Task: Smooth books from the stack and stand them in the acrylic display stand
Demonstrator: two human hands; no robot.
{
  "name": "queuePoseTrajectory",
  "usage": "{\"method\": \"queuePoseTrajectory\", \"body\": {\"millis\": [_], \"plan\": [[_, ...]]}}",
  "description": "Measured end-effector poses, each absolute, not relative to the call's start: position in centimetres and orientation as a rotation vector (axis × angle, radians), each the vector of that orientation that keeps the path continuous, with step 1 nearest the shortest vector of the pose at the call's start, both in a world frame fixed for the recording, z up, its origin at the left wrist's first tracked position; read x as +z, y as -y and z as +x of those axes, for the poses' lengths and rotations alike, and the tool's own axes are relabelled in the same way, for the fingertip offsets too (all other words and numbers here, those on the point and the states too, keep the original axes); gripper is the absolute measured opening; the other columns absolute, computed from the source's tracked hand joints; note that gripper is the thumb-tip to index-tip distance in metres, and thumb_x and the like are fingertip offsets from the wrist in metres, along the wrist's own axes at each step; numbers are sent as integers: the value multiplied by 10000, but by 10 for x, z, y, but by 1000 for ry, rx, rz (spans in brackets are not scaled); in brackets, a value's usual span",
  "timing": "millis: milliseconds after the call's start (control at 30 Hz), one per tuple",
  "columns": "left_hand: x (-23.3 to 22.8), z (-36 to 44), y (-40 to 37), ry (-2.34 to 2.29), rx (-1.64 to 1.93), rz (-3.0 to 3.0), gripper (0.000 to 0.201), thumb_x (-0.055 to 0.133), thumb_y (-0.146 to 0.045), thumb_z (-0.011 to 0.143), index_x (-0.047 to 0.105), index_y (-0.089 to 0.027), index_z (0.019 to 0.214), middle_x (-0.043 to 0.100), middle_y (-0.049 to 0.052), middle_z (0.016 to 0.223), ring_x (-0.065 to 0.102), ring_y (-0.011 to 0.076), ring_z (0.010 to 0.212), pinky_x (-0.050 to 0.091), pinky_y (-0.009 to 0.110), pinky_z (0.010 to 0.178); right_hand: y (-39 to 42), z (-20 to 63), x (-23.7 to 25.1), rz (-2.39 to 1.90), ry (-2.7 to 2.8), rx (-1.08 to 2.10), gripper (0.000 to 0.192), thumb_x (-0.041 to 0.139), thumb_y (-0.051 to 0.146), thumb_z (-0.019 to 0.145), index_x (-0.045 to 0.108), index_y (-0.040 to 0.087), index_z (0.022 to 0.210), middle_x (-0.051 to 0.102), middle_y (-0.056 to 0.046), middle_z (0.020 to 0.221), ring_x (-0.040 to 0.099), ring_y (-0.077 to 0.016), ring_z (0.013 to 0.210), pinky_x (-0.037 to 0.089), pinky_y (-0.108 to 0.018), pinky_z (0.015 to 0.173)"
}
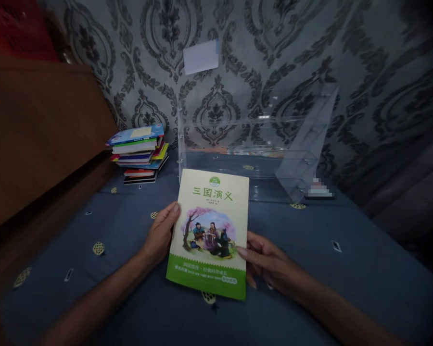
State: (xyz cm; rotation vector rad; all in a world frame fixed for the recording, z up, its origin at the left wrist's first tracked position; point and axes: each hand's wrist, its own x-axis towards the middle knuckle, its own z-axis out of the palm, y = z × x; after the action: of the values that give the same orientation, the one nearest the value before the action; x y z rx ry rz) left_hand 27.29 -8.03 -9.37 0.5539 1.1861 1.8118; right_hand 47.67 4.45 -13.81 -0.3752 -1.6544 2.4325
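Note:
A paperback book (210,235) with a cream and green cover is held up between my two hands, front cover facing me. Its cover shows seated figures under a blossoming tree and large green Chinese characters. My left hand (162,230) grips the left edge, thumb near the front and fingers behind it. At the lower right edge, my right hand (265,259) has its thumb on the cover and its other fingers partly hidden behind. Beyond the book stands a clear acrylic rack (306,139) with shelves.
A stack of books (139,154) sits at the back left, beside a brown wooden cabinet (39,129). Dark blue patterned cloth (119,269) covers the surface. A white card (201,57) is near the patterned wall (216,105). A blurred-out small object (319,189) lies right of the rack.

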Motion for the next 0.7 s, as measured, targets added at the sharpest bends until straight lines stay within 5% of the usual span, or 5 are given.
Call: {"method": "queuePoseTrajectory", "body": {"millis": [233, 400, 533, 700], "plan": [[-76, 266, 74, -1209, 1795, 798, 476, 829, -563, 714, 748, -163, 959, 779, 79, 919, 734, 241, 858, 589, 320, 786, -63, 481, -94, -338, 1930, 2096, 466, 724, 492, 851, 676, 211, 1221, 719, -71, 914, 582, -113, 581, 514, -223, 484], [-52, 247, 81, -1457, 1707, 1567, 380, 692, -539, 871, 763, -188, 996, 772, 83, 993, 711, 240, 945, 555, 329, 864, -83, 488, -64, -337, 2139, 1465, 319, 716, 494, 858, 759, 287, 1097, 755, -74, 973, 694, -279, 956, 584, -438, 872], [-64, 236, 95, -1506, 1181, 2340, 314, 545, -394, 995, 707, -220, 1200, 715, 127, 1235, 655, 250, 1184, 485, 402, 1039, -98, 489, -100, -212, 2167, 1072, 272, 670, 442, 905, 757, 332, 1138, 694, -69, 1300, 564, -315, 1310, 386, -570, 1154], [-112, 239, 112, -1643, 585, 2622, 331, 475, -253, 1029, 601, -242, 1335, 646, 111, 1363, 578, 230, 1309, 372, 479, 1164, -107, 495, -162, -6, 2443, 801, 323, 546, 261, 987, 680, 288, 1279, 638, -102, 1392, 488, -266, 1401, 439, -554, 1125]]}}
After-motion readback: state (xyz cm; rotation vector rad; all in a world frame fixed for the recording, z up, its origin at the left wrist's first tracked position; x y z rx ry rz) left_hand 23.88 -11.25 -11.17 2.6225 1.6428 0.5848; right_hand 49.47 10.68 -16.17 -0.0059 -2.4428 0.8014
